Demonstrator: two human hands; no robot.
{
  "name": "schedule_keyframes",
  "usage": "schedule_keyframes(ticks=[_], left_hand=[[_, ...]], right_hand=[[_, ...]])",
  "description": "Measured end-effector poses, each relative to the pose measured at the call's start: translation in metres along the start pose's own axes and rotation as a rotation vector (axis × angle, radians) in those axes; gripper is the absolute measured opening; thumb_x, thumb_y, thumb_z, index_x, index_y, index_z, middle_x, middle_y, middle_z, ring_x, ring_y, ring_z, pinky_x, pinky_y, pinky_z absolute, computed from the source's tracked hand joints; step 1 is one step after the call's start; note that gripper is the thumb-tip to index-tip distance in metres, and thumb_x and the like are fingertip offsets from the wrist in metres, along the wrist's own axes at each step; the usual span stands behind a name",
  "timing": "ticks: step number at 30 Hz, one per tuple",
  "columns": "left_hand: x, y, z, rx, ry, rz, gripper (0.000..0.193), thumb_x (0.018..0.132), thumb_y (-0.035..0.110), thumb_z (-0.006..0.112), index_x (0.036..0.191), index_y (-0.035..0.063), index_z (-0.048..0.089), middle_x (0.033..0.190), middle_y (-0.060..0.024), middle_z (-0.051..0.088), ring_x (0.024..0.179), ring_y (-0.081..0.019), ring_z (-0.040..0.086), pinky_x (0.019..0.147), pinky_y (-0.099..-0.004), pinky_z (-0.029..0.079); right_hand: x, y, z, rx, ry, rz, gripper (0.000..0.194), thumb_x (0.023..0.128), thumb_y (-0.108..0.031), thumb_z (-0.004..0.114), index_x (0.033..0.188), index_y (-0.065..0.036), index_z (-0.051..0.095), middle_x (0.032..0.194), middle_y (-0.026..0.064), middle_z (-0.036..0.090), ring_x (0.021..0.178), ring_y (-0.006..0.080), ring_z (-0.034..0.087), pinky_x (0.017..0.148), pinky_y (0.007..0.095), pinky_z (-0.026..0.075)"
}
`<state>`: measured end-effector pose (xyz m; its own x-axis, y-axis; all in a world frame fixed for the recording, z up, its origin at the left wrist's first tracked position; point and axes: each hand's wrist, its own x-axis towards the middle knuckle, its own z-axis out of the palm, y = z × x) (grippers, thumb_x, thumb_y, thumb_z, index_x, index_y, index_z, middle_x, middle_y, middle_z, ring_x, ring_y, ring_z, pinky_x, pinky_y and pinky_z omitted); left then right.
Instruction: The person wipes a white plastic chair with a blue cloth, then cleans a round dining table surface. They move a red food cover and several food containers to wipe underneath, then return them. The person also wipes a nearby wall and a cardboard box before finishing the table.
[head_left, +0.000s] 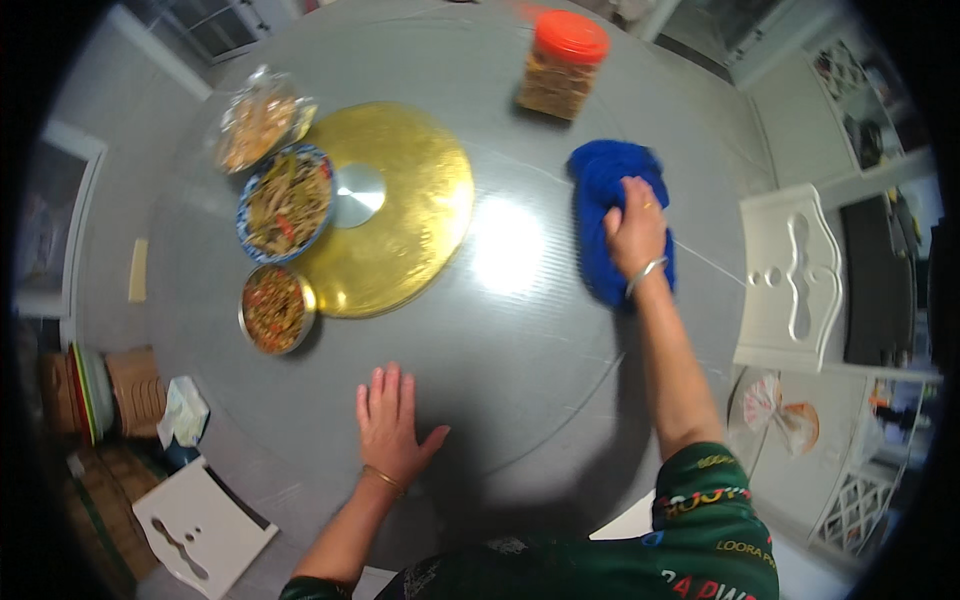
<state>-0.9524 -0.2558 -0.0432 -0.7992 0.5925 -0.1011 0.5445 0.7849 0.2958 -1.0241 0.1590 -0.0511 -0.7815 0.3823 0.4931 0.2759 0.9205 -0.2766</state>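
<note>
My right hand (637, 225) presses down on a folded blue cloth (606, 180) at the right side of the round grey table (525, 360). The fingers lie over the cloth, with the thumb to the left. A silver bangle circles that wrist. Flat on the near part of the tabletop rests my left hand (391, 424), fingers spread, holding nothing. Ahead of it and to the left stands a metal bowl of chopped food (276, 309). Behind that, a blue-and-white bowl of cooked food (288, 202) overlaps the rim of a gold round board (420, 217).
A plastic bag of food (262, 124) sits at the far left. Beyond the cloth is a clear jar with a red lid (562, 71). White chairs stand at the right (787, 277) and lower left (199, 529). A tied bag (784, 416) lies on a cabinet.
</note>
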Motion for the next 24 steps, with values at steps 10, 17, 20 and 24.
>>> schedule_keyframes(ticks=[10,17,20,24], left_hand=[[-0.01,-0.02,-0.001,0.077,0.109,0.123,0.088,0.076,0.058,0.066,0.139,0.0007,0.043,0.151,-0.0201,0.033,0.139,-0.0383,0.03,0.112,-0.0578,0.021],[-0.011,-0.022,-0.008,0.035,0.053,0.125,0.082,0.077,0.059,0.064,0.134,0.0018,0.049,0.145,-0.0193,0.042,0.134,-0.0377,0.038,0.109,-0.057,0.026],[-0.009,-0.02,-0.012,0.011,0.094,0.118,0.08,0.079,0.057,0.065,0.134,0.0019,0.05,0.144,-0.0192,0.043,0.134,-0.0368,0.039,0.109,-0.0565,0.027],[-0.01,-0.02,-0.015,-0.024,0.053,0.092,0.078,0.08,0.056,0.065,0.133,0.0016,0.051,0.144,-0.0196,0.044,0.134,-0.0359,0.039,0.109,-0.0558,0.027]], right_hand=[[-0.106,-0.189,-0.023,0.258,-0.609,-0.317,0.053,0.075,-0.021,0.068,0.126,-0.01,0.057,0.127,0.0208,0.051,0.126,0.0405,0.045,0.106,0.0518,0.033],[0.131,-0.235,0.144,-0.004,-0.486,-0.285,0.058,0.09,-0.055,0.053,0.141,-0.029,0.046,0.149,0.0149,0.039,0.136,0.0435,0.034,0.105,0.0639,0.027],[0.185,-0.259,0.163,-0.047,-0.541,-0.183,0.056,0.09,-0.053,0.055,0.139,-0.03,0.046,0.147,0.015,0.04,0.134,0.0457,0.034,0.103,0.0694,0.025],[0.158,-0.25,0.163,-0.003,-0.488,-0.259,0.05,0.09,-0.045,0.056,0.137,-0.029,0.049,0.15,0.0147,0.037,0.136,0.0482,0.031,0.106,0.0673,0.025]])
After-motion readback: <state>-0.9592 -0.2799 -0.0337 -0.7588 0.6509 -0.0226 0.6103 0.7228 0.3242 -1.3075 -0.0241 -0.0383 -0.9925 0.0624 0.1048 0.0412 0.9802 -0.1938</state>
